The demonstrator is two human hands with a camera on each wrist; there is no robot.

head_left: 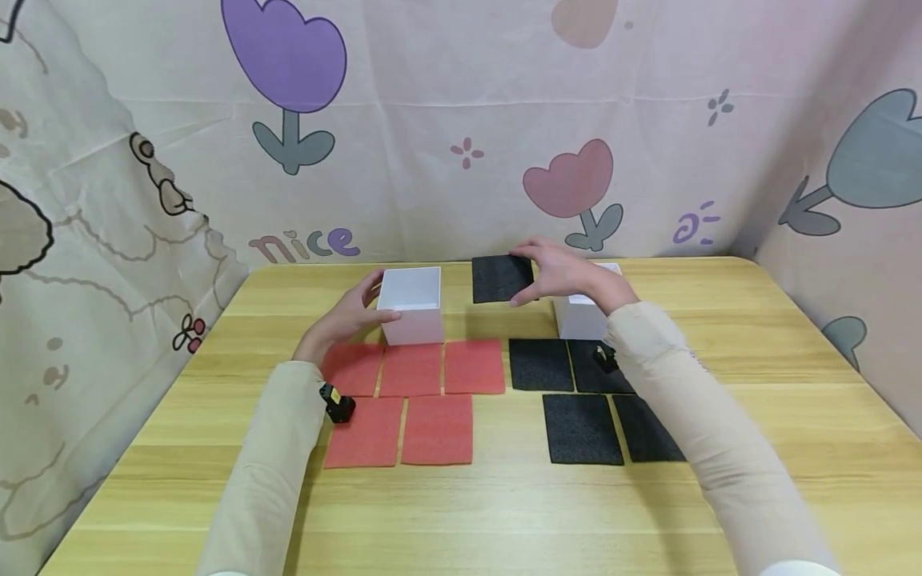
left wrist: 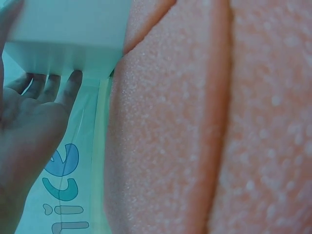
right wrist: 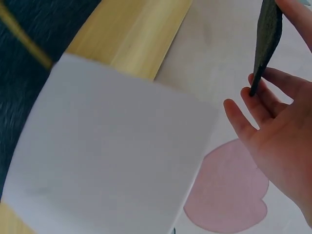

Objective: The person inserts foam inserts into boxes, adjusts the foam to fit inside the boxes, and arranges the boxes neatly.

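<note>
I see the right hand (head_left: 558, 274) hold a black square (head_left: 499, 280) in the air between two white boxes (head_left: 416, 326); the left hand (head_left: 347, 318) grips one. Much looks left: five red squares (head_left: 410, 370) and four more black squares (head_left: 583, 430) lie on the table (head_left: 446, 524)

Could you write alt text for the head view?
Right hand holding up a square black fabric sheet, left hand gripping an open white box. Red fabric squares and black ones lie in rows on the wood-grain table.
</note>
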